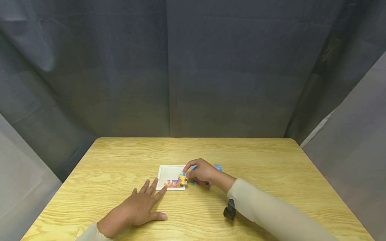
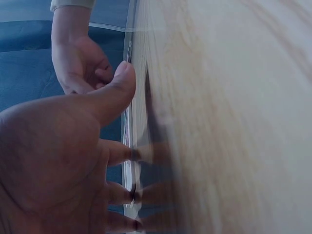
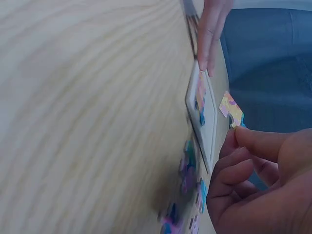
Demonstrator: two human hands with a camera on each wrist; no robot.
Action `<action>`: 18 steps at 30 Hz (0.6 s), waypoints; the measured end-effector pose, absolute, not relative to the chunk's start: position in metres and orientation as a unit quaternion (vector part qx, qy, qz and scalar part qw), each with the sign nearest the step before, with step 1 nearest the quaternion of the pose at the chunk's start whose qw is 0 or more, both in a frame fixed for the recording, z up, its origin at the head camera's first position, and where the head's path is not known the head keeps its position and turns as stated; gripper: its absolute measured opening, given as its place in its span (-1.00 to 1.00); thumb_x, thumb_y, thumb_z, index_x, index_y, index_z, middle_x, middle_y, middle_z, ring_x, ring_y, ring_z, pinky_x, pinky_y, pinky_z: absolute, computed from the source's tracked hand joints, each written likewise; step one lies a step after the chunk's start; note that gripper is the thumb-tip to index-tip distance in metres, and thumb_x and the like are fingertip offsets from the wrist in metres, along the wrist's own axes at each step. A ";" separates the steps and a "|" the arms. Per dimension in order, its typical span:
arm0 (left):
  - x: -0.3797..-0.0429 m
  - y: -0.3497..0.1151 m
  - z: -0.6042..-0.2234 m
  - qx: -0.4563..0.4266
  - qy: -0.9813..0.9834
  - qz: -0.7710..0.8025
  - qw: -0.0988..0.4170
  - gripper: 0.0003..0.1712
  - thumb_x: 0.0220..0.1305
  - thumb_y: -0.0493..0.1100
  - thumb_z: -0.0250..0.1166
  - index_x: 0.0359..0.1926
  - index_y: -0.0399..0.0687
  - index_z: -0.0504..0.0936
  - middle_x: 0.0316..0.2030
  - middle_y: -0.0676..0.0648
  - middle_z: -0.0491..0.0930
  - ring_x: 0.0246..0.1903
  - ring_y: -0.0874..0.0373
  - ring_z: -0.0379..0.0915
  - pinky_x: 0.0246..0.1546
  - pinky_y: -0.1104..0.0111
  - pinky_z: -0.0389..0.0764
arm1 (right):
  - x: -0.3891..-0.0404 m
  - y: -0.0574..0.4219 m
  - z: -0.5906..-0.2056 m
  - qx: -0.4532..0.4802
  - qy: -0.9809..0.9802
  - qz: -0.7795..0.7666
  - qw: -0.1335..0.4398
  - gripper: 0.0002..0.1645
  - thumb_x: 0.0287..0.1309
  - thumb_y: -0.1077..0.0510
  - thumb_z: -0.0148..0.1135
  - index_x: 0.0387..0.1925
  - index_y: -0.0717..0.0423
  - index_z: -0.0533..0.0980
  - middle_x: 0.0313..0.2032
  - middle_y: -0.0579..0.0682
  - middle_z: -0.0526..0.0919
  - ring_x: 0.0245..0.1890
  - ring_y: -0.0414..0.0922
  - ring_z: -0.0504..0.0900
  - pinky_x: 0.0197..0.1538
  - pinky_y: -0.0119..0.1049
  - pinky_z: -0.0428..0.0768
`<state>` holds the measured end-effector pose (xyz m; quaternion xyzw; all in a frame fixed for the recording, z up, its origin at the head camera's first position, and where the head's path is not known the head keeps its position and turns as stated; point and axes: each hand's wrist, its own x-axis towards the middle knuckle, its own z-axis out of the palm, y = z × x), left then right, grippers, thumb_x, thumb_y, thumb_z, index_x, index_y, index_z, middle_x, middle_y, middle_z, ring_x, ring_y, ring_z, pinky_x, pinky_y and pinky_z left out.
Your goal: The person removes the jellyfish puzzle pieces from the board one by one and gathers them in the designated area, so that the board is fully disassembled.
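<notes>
A white puzzle tray (image 1: pixel 169 171) lies on the wooden table, with a few colourful pieces set along its near edge. My right hand (image 1: pixel 200 170) pinches a yellow and blue puzzle piece (image 1: pixel 183 178) over the tray's near right corner; the same puzzle piece (image 3: pixel 231 110) shows in the right wrist view, held just off the tray (image 3: pixel 210 127). My left hand (image 1: pixel 141 206) lies flat on the table, fingers straight, its fingertips (image 1: pixel 163 189) touching the tray's near left edge. The left wrist view shows my left hand (image 2: pixel 63 161) pressed on the wood.
Several loose puzzle pieces (image 1: pixel 202 181) lie just right of the tray, partly hidden behind my right hand; a blue one (image 1: pixel 218 167) sits beyond it. Loose pieces (image 3: pixel 187 192) also show in the right wrist view. Grey curtains enclose the table (image 1: pixel 271 160).
</notes>
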<state>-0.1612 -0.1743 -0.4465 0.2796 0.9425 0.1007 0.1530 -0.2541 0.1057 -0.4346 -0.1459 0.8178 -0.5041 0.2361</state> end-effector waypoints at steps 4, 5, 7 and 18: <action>-0.160 -0.174 -0.447 0.274 0.943 0.104 0.156 0.13 0.26 0.59 0.07 0.65 0.13 0.03 0.61 -0.38 -0.20 0.53 -0.52 -0.24 0.20 -0.58 0.12 | -0.246 0.114 -0.436 -0.162 0.836 -0.475 0.220 -0.84 0.36 0.26 0.29 -0.07 0.14 0.65 -0.53 -0.04 0.53 -0.70 -0.27 0.22 -0.62 -0.46 0.23; -0.160 -0.174 -0.447 0.274 0.943 0.104 0.157 0.13 0.26 0.59 0.07 0.65 0.13 0.03 0.61 -0.38 -0.20 0.53 -0.52 -0.24 0.20 -0.58 0.12 | -0.245 0.116 -0.437 -0.164 0.838 -0.474 0.215 -0.85 0.35 0.26 0.30 -0.07 0.15 0.66 -0.46 0.01 0.59 -0.68 -0.24 0.26 -0.61 -0.45 0.24; -0.160 -0.174 -0.447 0.273 0.943 0.105 0.156 0.13 0.26 0.59 0.07 0.65 0.13 0.03 0.61 -0.38 -0.20 0.53 -0.52 -0.24 0.20 -0.58 0.12 | -0.241 0.119 -0.438 -0.167 0.840 -0.473 0.207 -0.85 0.33 0.28 0.32 -0.10 0.17 0.67 -0.34 0.08 0.66 -0.64 -0.22 0.30 -0.59 -0.45 0.24; -0.160 -0.174 -0.445 0.271 0.944 0.103 0.156 0.14 0.25 0.60 0.07 0.65 0.14 0.02 0.61 -0.37 -0.20 0.54 -0.51 -0.25 0.20 -0.58 0.11 | -0.223 0.137 -0.442 -0.168 0.852 -0.458 0.189 -0.93 0.24 0.33 0.37 -0.23 0.20 0.68 -0.13 0.05 0.69 -0.40 -0.13 0.56 -0.36 -0.35 0.49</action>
